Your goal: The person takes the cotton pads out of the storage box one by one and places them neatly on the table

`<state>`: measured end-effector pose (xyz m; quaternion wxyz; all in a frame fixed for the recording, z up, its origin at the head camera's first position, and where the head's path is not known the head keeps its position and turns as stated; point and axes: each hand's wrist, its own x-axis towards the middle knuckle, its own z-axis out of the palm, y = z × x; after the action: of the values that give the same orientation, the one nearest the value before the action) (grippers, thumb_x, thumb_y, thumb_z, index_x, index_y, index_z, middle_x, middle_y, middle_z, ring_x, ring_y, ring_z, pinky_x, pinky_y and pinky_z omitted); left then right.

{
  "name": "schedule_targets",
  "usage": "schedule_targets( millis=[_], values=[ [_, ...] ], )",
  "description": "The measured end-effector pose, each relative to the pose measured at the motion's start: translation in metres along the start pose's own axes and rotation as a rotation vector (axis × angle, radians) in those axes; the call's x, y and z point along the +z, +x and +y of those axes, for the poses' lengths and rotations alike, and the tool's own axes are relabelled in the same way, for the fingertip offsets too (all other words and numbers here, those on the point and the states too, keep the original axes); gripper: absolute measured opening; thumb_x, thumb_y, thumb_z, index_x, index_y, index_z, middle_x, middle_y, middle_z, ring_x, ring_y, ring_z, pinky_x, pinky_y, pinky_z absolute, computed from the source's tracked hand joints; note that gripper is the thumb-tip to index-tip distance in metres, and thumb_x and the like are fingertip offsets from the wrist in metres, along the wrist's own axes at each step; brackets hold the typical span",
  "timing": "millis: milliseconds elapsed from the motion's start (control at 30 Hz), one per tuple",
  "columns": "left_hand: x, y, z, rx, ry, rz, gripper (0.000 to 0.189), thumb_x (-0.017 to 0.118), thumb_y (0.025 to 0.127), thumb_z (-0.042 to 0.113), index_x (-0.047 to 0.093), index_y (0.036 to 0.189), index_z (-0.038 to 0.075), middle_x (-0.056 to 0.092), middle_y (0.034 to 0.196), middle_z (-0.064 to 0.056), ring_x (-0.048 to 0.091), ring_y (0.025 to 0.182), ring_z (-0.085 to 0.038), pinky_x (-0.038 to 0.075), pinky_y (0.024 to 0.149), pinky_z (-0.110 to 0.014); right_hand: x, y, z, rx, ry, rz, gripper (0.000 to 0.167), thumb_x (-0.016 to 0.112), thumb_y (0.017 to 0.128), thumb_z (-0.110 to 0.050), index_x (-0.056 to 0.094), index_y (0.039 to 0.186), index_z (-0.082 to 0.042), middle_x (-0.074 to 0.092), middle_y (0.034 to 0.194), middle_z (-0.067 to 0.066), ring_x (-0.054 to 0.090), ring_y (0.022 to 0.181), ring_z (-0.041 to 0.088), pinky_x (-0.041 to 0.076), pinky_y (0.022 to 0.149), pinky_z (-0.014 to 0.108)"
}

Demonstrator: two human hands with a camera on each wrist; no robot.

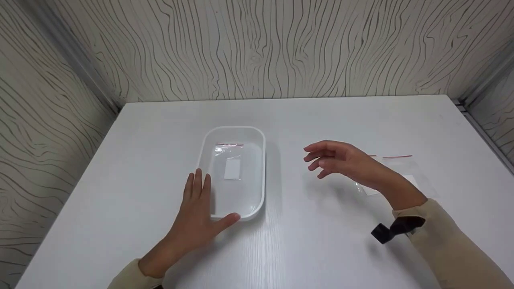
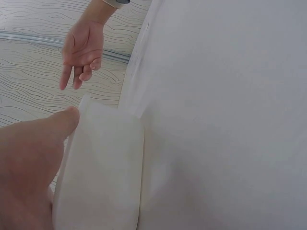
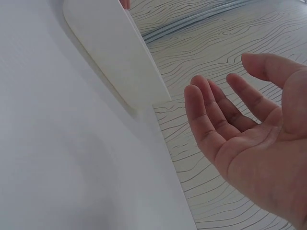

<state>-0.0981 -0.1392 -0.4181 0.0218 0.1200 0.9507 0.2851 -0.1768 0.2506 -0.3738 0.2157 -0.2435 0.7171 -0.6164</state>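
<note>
A white plastic tray (image 1: 260,188) with rounded corners lies on the table. In it is a clear zip-lock bag (image 1: 232,154) with a red seal strip and a white rectangle in its lower part. My left hand (image 1: 196,220) rests against the tray's near left corner, fingers straight along the left rim and thumb on the near rim. The left wrist view shows that thumb (image 2: 67,122) at the tray's edge. To the tray's right, my right hand (image 1: 341,160) hovers over the table, its fingers loosely bent and nothing between them.
More clear zip-lock bags (image 1: 401,162) with red strips and white rectangles lie to the right, partly hidden behind my right hand and wrist. The white table (image 1: 305,116) ends at a wood-grain patterned wall (image 1: 257,48) at the back.
</note>
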Motion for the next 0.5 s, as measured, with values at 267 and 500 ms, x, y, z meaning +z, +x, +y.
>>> schedule_targets(
  millis=[267, 500],
  values=[
    [0.000, -0.001, 0.000, -0.003, -0.005, 0.003, 0.118, 0.070, 0.084, 0.068, 0.019, 0.158, -0.008, -0.001, 0.169, -0.023, -0.006, 0.155, -0.042, 0.020, 0.119, -0.059, 0.006, 0.007, -0.004, 0.014, 0.000, 0.007, 0.040, 0.057, 0.104, -0.010, 0.052, 0.143, -0.003, 0.059, 0.133, 0.017, 0.062, 0.116, 0.030, 0.054, 0.095, 0.045],
    [0.000, 0.000, 0.000, -0.002, 0.004, 0.006, 0.119, 0.070, 0.083, 0.069, 0.019, 0.158, -0.009, 0.000, 0.169, -0.023, -0.005, 0.155, -0.042, 0.020, 0.119, -0.060, 0.011, 0.012, -0.006, 0.024, 0.003, 0.012, 0.039, 0.058, 0.103, -0.010, 0.053, 0.142, -0.003, 0.058, 0.133, 0.020, 0.062, 0.116, 0.032, 0.054, 0.095, 0.045]
  ],
)
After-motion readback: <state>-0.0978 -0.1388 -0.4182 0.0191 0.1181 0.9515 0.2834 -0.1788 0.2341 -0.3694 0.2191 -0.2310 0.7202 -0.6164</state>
